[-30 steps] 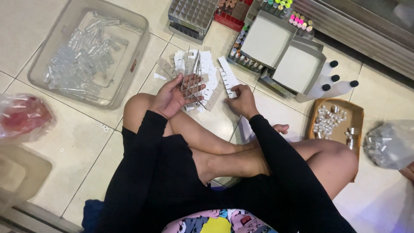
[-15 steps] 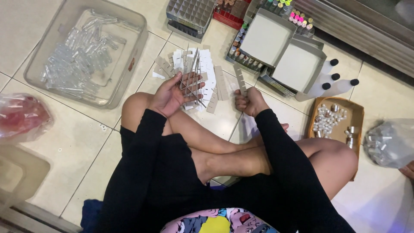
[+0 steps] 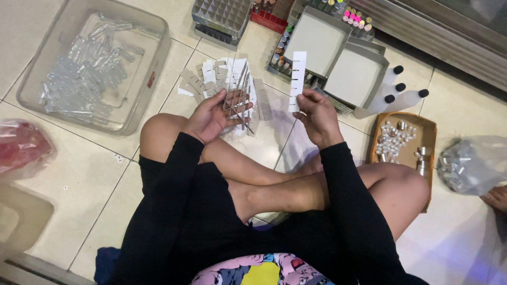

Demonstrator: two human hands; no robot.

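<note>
I see the left hand [image 3: 211,117] clamped around a half-built cardboard grid divider [image 3: 237,105], held over the floor tiles at 12 o'clock from the knees. The right hand [image 3: 316,113], at its 3 o'clock, pinches a white slotted strip [image 3: 298,79] upright, near but apart from the grid

Pale tiled floor [image 3: 79,174], dark grout lines; metal ledge [image 3: 422,31] beyond
</note>
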